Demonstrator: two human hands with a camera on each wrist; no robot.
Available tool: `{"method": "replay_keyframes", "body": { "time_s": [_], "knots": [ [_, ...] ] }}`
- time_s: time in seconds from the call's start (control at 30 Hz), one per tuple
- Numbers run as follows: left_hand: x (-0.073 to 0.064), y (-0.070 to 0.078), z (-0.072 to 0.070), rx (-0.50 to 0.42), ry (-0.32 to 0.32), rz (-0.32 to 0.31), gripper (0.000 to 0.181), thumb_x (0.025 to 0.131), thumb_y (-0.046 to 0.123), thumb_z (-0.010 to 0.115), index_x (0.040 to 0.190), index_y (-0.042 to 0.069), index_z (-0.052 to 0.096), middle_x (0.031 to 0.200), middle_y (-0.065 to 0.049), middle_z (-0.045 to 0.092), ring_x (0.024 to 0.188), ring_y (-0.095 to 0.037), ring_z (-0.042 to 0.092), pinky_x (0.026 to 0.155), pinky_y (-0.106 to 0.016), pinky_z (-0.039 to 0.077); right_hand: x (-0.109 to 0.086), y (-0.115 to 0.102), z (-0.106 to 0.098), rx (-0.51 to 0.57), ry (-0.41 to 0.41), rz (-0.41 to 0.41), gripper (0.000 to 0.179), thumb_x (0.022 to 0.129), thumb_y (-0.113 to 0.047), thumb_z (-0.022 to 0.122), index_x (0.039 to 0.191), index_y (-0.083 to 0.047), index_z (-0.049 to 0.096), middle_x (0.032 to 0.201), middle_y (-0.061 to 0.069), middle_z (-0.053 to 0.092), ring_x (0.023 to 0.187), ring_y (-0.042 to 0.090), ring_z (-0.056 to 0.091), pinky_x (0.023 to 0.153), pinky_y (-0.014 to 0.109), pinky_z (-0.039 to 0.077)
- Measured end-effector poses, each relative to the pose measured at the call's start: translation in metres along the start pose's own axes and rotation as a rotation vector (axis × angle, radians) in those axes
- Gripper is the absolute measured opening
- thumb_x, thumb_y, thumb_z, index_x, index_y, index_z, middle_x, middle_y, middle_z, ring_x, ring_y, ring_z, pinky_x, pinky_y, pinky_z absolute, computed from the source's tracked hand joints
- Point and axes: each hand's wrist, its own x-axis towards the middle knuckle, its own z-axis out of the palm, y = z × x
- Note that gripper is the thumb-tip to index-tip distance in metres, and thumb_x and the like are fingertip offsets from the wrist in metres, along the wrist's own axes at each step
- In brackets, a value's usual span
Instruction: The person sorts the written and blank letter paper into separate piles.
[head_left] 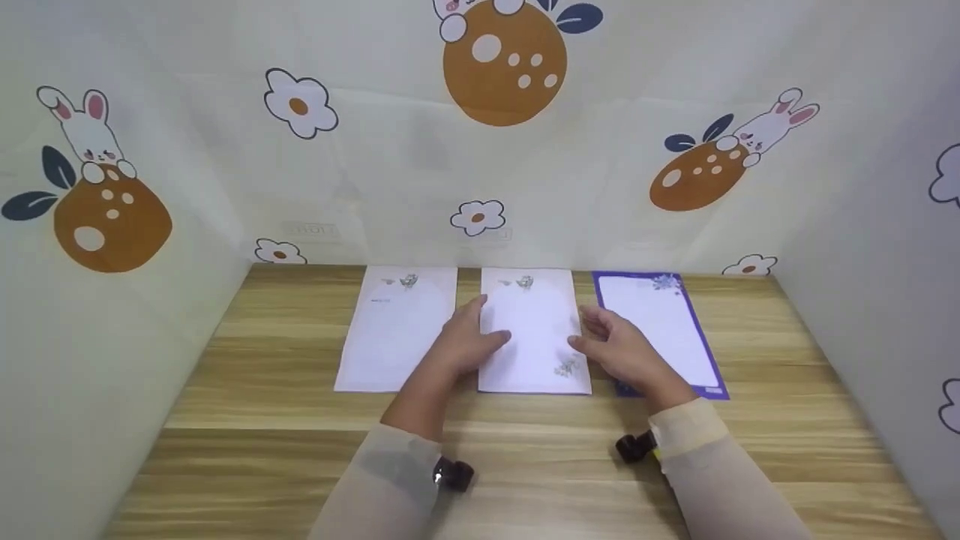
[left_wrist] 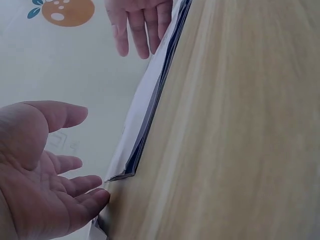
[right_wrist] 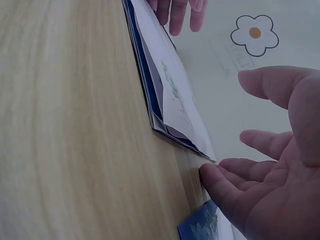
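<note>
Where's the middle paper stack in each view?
Head: middle paper stack, near centre.
Left wrist: middle paper stack, slanting from top down-left.
Right wrist: middle paper stack, slanting from top down-right.
Shared landmark: right hand, right of centre in head, top in left wrist, lower right in right wrist.

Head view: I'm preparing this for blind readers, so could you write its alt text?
A person's left hand and right hand flank a white middle paper on a wood-grain table. To its left lies another white paper; to its right, a purple-bordered paper. Behind stands a pale backdrop printed with cartoon rabbits and flowers.
</note>
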Motion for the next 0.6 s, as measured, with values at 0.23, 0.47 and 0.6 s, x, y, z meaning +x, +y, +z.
{"method": "replay_keyframes", "body": {
  "time_s": [0.23, 0.47, 0.6],
  "knots": [
    [-0.003, -0.004, -0.002, 0.077, -0.057, 0.051, 0.082, 0.096, 0.043, 0.074, 0.168, 0.026, 0.036, 0.179, -0.005, 0.027, 0.168, -0.032, 0.021, 0.136, -0.057, 0.022, -0.002, 0.004, -0.002, -0.128, -0.047, -0.062, 0.075, 0.098, -0.041, 0.076, 0.160, -0.008, 0.049, 0.173, 0.016, 0.038, 0.161, 0.040, 0.035, 0.134, 0.057, 0.027],
    [-0.011, -0.007, -0.001, 0.289, -0.159, 0.161, 0.092, 0.090, 0.045, 0.082, 0.168, 0.032, 0.036, 0.182, 0.002, 0.016, 0.170, -0.030, 0.011, 0.135, -0.061, 0.022, -0.007, 0.002, -0.004, -0.338, -0.191, -0.097, 0.072, 0.095, -0.043, 0.079, 0.160, -0.026, 0.052, 0.180, 0.000, 0.026, 0.167, 0.037, 0.021, 0.135, 0.063, 0.016],
    [-0.016, -0.007, 0.001, 0.364, -0.189, 0.195, 0.097, 0.086, 0.044, 0.086, 0.168, 0.032, 0.036, 0.183, 0.000, 0.015, 0.171, -0.030, 0.009, 0.136, -0.060, 0.021, -0.009, 0.003, -0.003, -0.392, -0.221, -0.096, 0.072, 0.093, -0.038, 0.082, 0.158, -0.030, 0.054, 0.180, -0.001, 0.026, 0.168, 0.037, 0.020, 0.135, 0.065, 0.016]
  ]
}}
